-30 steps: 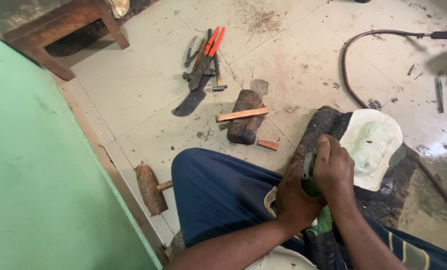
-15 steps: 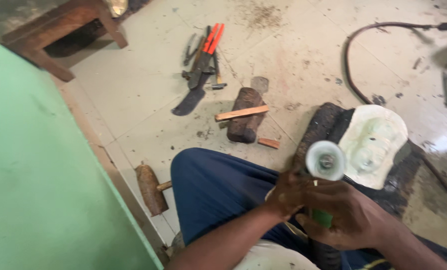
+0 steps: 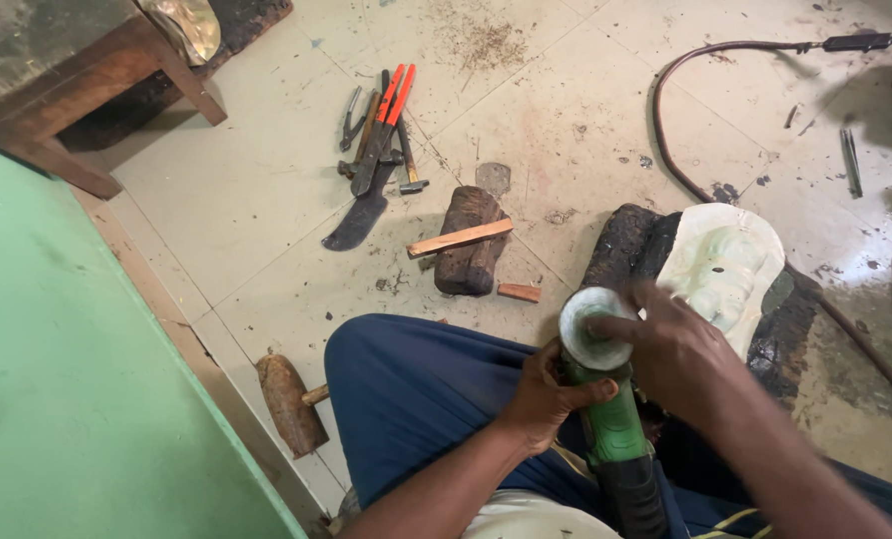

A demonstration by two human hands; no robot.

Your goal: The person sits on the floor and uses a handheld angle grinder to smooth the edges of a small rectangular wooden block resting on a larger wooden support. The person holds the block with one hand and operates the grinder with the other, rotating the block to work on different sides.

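At the far left of the frame a green wall [image 3: 76, 399] is seen, and at its foot a wooden mallet [image 3: 291, 401] lies on the tiled floor [image 3: 256, 210]. Higher, left of centre, a cluster of hand tools with red-handled pliers [image 3: 394, 100] is laid out, and below it a dark wood block [image 3: 469, 240] carries a thin wooden strip [image 3: 460, 238].

Low in the centre, the green angle grinder [image 3: 610, 419] is held upright over the blue-clad lap, its long axis running from the lower edge of the frame up toward the middle, with the pale round disc [image 3: 594, 329] at the upper end. The body just under the disc is clasped from the left by the left hand [image 3: 546, 394], its fingers wrapped closed around it. The disc is met from the right by the right hand [image 3: 670, 344], whose fingertips rest on its face; this hand is the nearer one to the disc.

Right of the hands, a pale carved slab [image 3: 725, 265] lies on a dark charred block [image 3: 625, 245], and a hose [image 3: 685, 90] curves across the upper right.
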